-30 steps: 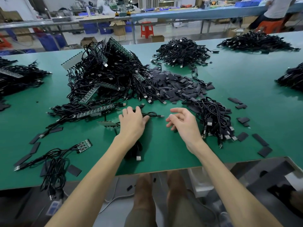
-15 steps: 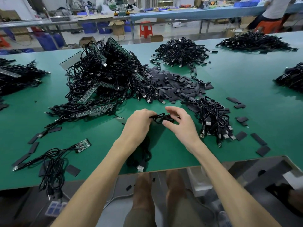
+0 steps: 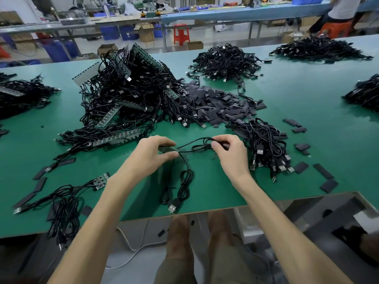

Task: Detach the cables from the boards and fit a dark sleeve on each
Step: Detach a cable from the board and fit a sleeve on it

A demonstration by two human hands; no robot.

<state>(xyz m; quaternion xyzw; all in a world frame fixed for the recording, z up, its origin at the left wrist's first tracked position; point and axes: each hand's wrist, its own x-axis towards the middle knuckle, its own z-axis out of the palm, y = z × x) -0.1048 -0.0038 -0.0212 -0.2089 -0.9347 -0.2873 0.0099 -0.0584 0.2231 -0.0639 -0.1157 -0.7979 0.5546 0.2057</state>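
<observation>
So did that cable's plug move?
Yes. The cable's plug slid closer to the table's near edge.

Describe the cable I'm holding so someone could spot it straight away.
Near the front edge of the green table, two hands meet. The cable stretches between the left hand and the right hand, then trails coiled to a silver plug. It is the only cable being held.

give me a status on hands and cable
Both busy: left hand pinches cable, right hand pinches its looped end. Rest of cable trails to plug on table by front edge. Nearby: cable pile beside right hand.
</observation>
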